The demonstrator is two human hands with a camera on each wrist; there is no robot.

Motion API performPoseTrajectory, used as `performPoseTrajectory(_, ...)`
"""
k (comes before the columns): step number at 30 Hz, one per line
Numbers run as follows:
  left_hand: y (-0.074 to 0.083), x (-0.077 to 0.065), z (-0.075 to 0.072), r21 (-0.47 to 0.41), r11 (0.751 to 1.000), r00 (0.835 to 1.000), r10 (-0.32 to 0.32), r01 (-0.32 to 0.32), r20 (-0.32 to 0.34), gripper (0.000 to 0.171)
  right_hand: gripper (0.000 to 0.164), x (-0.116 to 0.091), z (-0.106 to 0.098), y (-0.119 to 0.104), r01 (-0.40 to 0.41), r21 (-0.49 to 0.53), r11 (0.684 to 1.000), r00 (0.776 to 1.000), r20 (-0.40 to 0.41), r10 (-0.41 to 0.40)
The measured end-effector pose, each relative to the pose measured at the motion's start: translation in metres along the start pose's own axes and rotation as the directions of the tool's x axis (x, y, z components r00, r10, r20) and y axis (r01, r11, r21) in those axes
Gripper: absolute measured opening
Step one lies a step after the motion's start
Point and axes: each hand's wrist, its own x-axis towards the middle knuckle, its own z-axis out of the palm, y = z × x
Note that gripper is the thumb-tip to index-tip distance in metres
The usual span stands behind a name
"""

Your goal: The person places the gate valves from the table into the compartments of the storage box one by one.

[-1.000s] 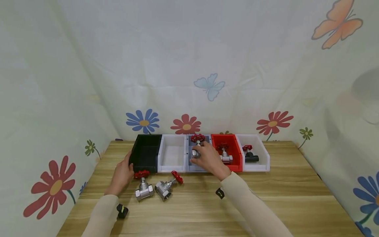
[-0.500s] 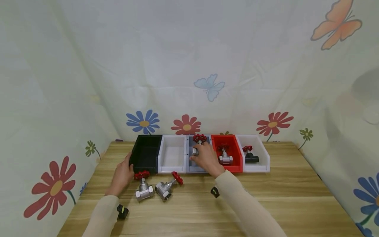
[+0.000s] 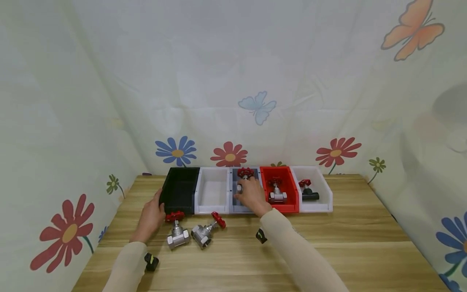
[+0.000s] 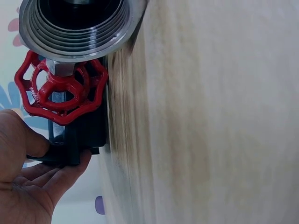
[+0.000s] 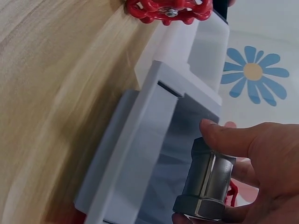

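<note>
Left hand (image 3: pixel 151 215) is pinching the black bin (image 3: pixel 178 210) at its left side; right hand (image 3: pixel 251 194), fingers curled, is gripping a metal valve (image 5: pixel 205 182) at the grey bin (image 5: pixel 135 163).

A silver, red-wheeled valve (image 5: pixel 204 182) is held at the grey bin (image 5: pixel 135 154), the black bin (image 3: pixel 178 198) standing leftmost.

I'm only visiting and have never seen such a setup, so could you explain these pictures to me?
No robot here: a person is working with bare hands. The wide view comes from a camera on the head, the two close views from one on each wrist. The left hand grips the edge of the black bin, leftmost of five. At the grey bin, the right hand holds a metal valve with a red handwheel. Two similar valves lie on the wooden table; the red bin holds another valve.
</note>
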Motion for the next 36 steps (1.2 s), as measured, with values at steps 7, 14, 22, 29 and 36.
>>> performPoseTrajectory(7,0.002,-0.001,-0.002,0.007,1.000,1.000,-0.004,0.004,-0.004,0.056,0.046,0.002,0.006,0.002,-0.014,0.009,1.000,1.000,0.006,0.014)
performPoseTrajectory(14,0.002,-0.001,-0.001,0.007,1.000,1.000,0.004,-0.004,0.000,0.056,0.046,0.005,0.013,0.003,-0.045,0.021,0.999,0.998,0.051,0.044)
performPoseTrajectory(22,0.002,-0.001,-0.001,0.003,1.000,1.000,0.007,-0.007,-0.001,0.056,0.037,0.006,0.022,0.005,-0.040,-0.029,0.999,0.999,0.023,0.041)
performPoseTrajectory(29,0.001,-0.001,0.001,0.002,1.000,1.000,-0.001,0.001,0.008,0.057,0.035,0.009,0.034,0.008,-0.082,-0.046,0.996,0.996,0.037,0.084)
performPoseTrajectory(36,-0.002,0.000,0.002,0.006,1.000,1.000,0.001,-0.001,-0.005,0.056,0.029,0.012,0.039,0.004,-0.095,-0.048,0.994,0.995,0.033,0.097)
